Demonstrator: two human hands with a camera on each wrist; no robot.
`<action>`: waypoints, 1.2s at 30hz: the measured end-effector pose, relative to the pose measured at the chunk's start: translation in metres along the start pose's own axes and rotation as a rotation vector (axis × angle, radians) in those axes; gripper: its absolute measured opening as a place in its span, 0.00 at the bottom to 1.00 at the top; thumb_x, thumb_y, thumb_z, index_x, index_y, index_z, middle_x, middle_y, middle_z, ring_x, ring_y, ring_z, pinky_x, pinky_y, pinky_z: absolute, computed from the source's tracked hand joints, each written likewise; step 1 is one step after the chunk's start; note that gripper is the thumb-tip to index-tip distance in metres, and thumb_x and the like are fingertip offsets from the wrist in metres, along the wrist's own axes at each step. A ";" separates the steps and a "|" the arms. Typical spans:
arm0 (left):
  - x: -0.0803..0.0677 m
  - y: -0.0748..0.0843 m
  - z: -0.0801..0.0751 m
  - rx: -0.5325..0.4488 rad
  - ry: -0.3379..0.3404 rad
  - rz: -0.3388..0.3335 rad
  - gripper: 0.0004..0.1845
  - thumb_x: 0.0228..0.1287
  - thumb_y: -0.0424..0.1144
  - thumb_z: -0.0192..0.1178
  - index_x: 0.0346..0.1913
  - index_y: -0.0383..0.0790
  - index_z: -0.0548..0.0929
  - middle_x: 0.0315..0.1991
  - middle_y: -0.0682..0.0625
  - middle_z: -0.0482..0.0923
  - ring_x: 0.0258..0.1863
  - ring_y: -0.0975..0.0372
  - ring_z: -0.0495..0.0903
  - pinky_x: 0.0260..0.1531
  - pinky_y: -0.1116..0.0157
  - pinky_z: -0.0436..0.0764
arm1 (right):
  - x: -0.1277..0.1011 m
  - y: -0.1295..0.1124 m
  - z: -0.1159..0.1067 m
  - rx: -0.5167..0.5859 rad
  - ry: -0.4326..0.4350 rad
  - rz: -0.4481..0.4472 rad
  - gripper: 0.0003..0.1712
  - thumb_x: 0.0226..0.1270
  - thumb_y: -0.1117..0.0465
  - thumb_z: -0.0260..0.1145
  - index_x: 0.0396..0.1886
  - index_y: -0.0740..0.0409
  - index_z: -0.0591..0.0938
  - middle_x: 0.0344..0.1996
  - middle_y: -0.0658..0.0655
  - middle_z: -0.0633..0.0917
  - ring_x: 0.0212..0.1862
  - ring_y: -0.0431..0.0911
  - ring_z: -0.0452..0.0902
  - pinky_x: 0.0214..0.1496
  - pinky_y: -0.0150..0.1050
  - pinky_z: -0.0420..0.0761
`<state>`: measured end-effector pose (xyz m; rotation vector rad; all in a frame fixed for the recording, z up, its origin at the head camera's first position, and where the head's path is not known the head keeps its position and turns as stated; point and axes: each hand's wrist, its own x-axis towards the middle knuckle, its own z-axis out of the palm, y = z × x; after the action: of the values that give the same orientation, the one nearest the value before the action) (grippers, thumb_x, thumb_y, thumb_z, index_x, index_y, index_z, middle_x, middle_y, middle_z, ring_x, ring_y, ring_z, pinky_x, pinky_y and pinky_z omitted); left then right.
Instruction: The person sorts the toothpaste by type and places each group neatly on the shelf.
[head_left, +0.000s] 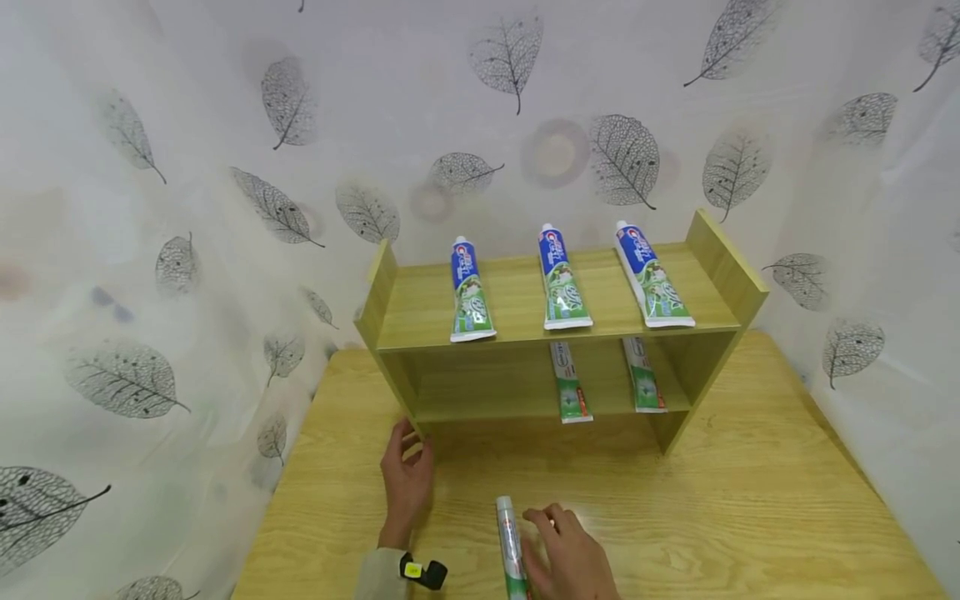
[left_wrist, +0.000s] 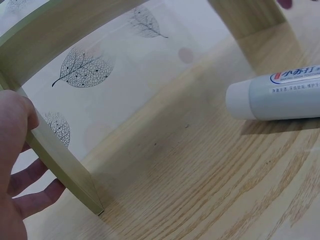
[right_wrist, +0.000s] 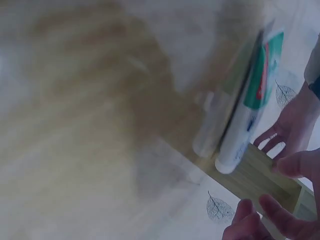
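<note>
Left hand: left hand (head_left: 406, 477) grips the lower front edge of the left side panel of the shelf (head_left: 525, 333), thumb on one face and fingers (left_wrist: 30, 187) behind it (plain in the left wrist view).
Right hand: right hand (head_left: 566, 554) lies on the table (head_left: 750, 517) just right of the tube (head_left: 510, 546), fingers loosely bent and touching it; whether they have closed round it I cannot tell.
Tube: white-capped toothpaste tube lying flat on the table, cap toward the shelf, in front of the shelf and between the two hands.
Shelf: wooden, two levels, standing at the back of the table.
Top level: three tubes (head_left: 564, 279) lying side by side, spaced apart, caps to the rear.
Lower level: two tubes (head_left: 570, 382) toward the right; its left part is bare wood.
Backdrop: white curtain (head_left: 187, 167) printed with grey leaves on all sides.
Right wrist view: blurred, shows the tube and fingers beside the shelf panel.
</note>
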<state>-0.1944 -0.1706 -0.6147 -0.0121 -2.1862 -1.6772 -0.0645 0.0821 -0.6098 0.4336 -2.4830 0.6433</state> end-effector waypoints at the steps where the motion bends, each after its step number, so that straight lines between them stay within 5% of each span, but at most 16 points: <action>1: 0.000 0.000 0.000 -0.002 -0.001 -0.002 0.21 0.78 0.27 0.64 0.70 0.42 0.82 0.61 0.40 0.84 0.54 0.55 0.86 0.47 0.66 0.90 | -0.002 0.000 0.001 -0.002 -0.002 0.000 0.29 0.43 0.60 0.89 0.48 0.48 0.88 0.35 0.43 0.81 0.32 0.30 0.68 0.24 0.19 0.62; 12: -0.001 0.000 0.000 -0.014 0.000 -0.018 0.22 0.78 0.27 0.64 0.70 0.42 0.82 0.61 0.40 0.84 0.54 0.55 0.86 0.47 0.71 0.89 | -0.017 -0.001 0.012 0.007 -0.081 -0.010 0.23 0.45 0.54 0.88 0.40 0.47 0.87 0.36 0.42 0.81 0.32 0.31 0.69 0.25 0.20 0.65; 17: 0.000 -0.001 0.000 -0.011 -0.001 -0.003 0.22 0.77 0.27 0.65 0.69 0.42 0.82 0.60 0.39 0.84 0.54 0.57 0.86 0.47 0.69 0.89 | -0.026 0.003 0.014 0.024 -0.198 -0.010 0.18 0.56 0.47 0.84 0.33 0.47 0.83 0.35 0.45 0.79 0.32 0.36 0.71 0.24 0.25 0.69; 24: 0.000 -0.002 -0.001 -0.023 -0.009 -0.009 0.22 0.78 0.27 0.64 0.70 0.42 0.82 0.61 0.38 0.84 0.55 0.52 0.86 0.48 0.71 0.89 | -0.031 0.009 0.021 0.080 -0.263 0.001 0.21 0.69 0.40 0.77 0.45 0.48 0.82 0.35 0.45 0.80 0.32 0.37 0.74 0.25 0.28 0.71; 27: 0.000 -0.003 -0.001 -0.025 -0.011 0.001 0.22 0.77 0.26 0.64 0.70 0.41 0.82 0.61 0.38 0.83 0.55 0.52 0.86 0.47 0.72 0.88 | -0.029 0.005 0.020 0.097 -0.301 -0.015 0.17 0.71 0.44 0.76 0.47 0.47 0.82 0.35 0.46 0.81 0.31 0.35 0.72 0.24 0.27 0.69; 29: 0.000 -0.004 -0.001 -0.024 -0.012 0.006 0.22 0.77 0.26 0.64 0.70 0.42 0.82 0.61 0.38 0.83 0.54 0.54 0.86 0.47 0.72 0.88 | -0.029 0.002 0.021 0.083 -0.273 -0.064 0.13 0.70 0.50 0.78 0.45 0.45 0.82 0.34 0.45 0.81 0.30 0.33 0.70 0.23 0.25 0.66; 32: 0.000 -0.005 -0.001 -0.019 -0.011 0.005 0.23 0.78 0.27 0.64 0.70 0.42 0.82 0.61 0.38 0.84 0.54 0.58 0.86 0.47 0.71 0.89 | -0.024 -0.006 0.013 0.078 -0.297 -0.088 0.19 0.54 0.61 0.84 0.41 0.45 0.83 0.31 0.45 0.81 0.29 0.33 0.68 0.25 0.24 0.65; 36: 0.001 -0.006 -0.001 -0.014 -0.012 0.004 0.23 0.78 0.27 0.64 0.71 0.43 0.81 0.61 0.38 0.84 0.54 0.60 0.86 0.47 0.70 0.89 | -0.024 -0.008 0.012 0.142 -0.368 -0.040 0.16 0.59 0.55 0.82 0.40 0.46 0.82 0.29 0.45 0.79 0.29 0.32 0.64 0.26 0.25 0.66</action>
<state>-0.1962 -0.1729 -0.6195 -0.0304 -2.1814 -1.6942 -0.0467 0.0730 -0.6290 0.7100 -2.7719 0.7859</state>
